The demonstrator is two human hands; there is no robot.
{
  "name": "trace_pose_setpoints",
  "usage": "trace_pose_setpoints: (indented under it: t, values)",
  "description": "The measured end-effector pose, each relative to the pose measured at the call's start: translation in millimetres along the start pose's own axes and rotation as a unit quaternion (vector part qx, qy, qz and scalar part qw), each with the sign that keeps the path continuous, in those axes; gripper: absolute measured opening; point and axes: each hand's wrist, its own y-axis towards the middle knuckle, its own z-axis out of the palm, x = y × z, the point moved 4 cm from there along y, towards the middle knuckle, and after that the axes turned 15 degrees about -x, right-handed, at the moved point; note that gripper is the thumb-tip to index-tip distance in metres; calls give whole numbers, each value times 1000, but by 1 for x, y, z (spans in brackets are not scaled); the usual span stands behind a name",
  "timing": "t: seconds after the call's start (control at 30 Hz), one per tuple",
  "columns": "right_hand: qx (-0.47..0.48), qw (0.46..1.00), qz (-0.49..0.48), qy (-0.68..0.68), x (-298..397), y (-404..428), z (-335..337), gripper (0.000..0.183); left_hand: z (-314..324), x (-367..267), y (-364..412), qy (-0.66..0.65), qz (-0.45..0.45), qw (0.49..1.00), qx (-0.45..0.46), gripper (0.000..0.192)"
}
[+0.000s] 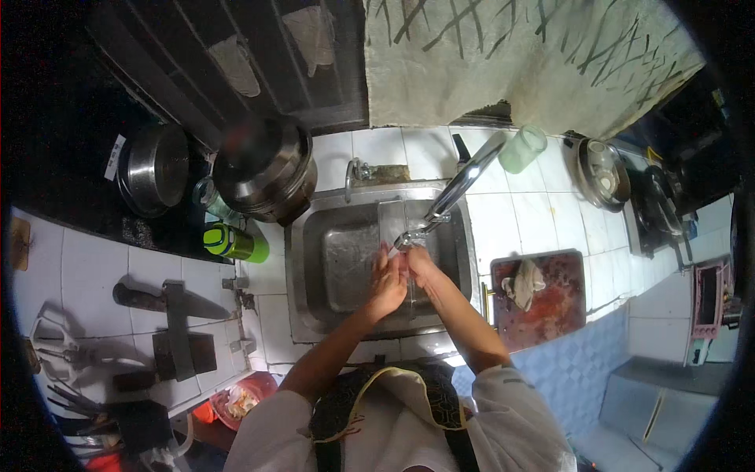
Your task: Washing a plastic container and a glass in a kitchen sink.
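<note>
My left hand (387, 287) and my right hand (420, 266) are close together beneath the spout of a chrome faucet (451, 200). They are over the divider (392, 218) of a double-bowl stainless steel sink (299, 307). The left fingers point away from me, straight and near the spout's tip. My right fingers look bent towards the left hand. A pale streak, perhaps water, shows at the spout. The palms are hidden, so whether anything is between them cannot be seen.
To the left stand a large metal pot (265, 171) and a green bottle (233, 242). A cleaver-shaped knife (171, 301) hangs on a wall rack. At right lie a reddish cutting board (548, 324) with a crumpled cloth (524, 284), a glass jar (523, 148) and a metal bowl (601, 177).
</note>
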Motion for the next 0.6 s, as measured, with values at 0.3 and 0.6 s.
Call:
trace_pose_setpoints:
  t: [0.3,0.6]
  values:
    - [72,991,-9,-110,14,-12,-41,25,47,19,87,126,70,977,158,35]
    - [117,987,18,-111,28,-37,-42,20,36,85,106,-116,-144,981,54,29]
